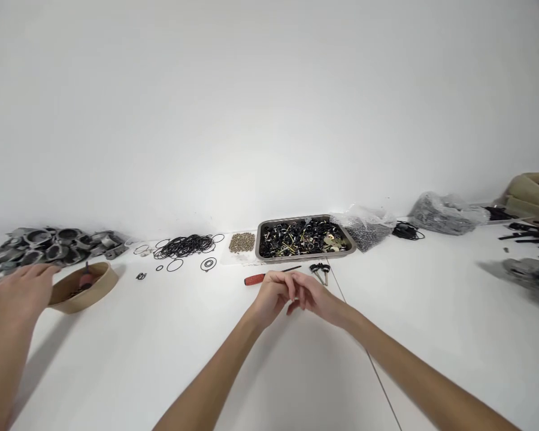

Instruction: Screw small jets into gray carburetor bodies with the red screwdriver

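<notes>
Above the white table my left hand (pixel 275 294) and my right hand (pixel 313 294) meet with their fingers curled in and touching. Anything between the fingertips is hidden. Just beyond them lies a screwdriver with a red handle (pixel 254 279), its dark shaft pointing right. To its right are two small black-topped parts with brass-coloured stems (pixel 320 273). Behind these sits a metal tray (pixel 305 257) heaped with black and brass-coloured parts.
A co-worker's hand (pixel 20 293) reaches in at left beside a tan bowl (pixel 103 284). Grey metal castings (pixel 58 245), black rubber rings (pixel 184 245) and small brass pieces (pixel 242 242) line the wall. Plastic bags of parts (pixel 444 213) stand right, with a blurred grey part (pixel 527 272) nearer.
</notes>
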`<state>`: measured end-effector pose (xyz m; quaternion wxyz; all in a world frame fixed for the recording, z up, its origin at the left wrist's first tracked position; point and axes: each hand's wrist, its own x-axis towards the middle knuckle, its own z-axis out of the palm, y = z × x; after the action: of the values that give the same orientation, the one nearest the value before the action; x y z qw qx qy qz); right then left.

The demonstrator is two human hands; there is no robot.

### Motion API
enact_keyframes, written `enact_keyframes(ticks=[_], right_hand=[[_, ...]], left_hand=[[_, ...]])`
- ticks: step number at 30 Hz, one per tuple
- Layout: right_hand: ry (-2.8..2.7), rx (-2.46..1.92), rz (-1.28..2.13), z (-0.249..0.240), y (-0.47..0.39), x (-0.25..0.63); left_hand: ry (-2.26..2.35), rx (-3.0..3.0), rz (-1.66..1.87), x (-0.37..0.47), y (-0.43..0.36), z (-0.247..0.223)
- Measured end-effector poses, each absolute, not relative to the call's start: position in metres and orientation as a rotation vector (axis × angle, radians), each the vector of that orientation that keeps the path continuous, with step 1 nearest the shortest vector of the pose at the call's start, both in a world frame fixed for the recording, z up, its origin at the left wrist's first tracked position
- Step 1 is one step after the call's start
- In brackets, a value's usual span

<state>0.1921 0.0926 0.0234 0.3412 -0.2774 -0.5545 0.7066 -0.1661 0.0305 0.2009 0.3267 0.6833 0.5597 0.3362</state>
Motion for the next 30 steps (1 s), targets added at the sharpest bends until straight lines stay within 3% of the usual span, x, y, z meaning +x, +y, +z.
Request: enact_keyframes(ticks=[2,7,10,30], right_hand=[[-1.403,-0.679,1.934,0.009,0.090,0.186],[-1.344,-0.761,2.084,-0.012,0.085,0.191],[-1.424,-0.803,2.048,-0.009,0.082,0.198],[-1.630,-0.951,1.820,0.001,0.077,0.199]], left_hand=[[1.364,1.719,0.750,-0.135,0.030,0.185],[0.956,1.526,0.454,0.014,0.056,0.071],[0.856,1.452,0.412,0.055,0.069,0.031],[0.716,1.365,0.490,0.051,0.085,0.013]])
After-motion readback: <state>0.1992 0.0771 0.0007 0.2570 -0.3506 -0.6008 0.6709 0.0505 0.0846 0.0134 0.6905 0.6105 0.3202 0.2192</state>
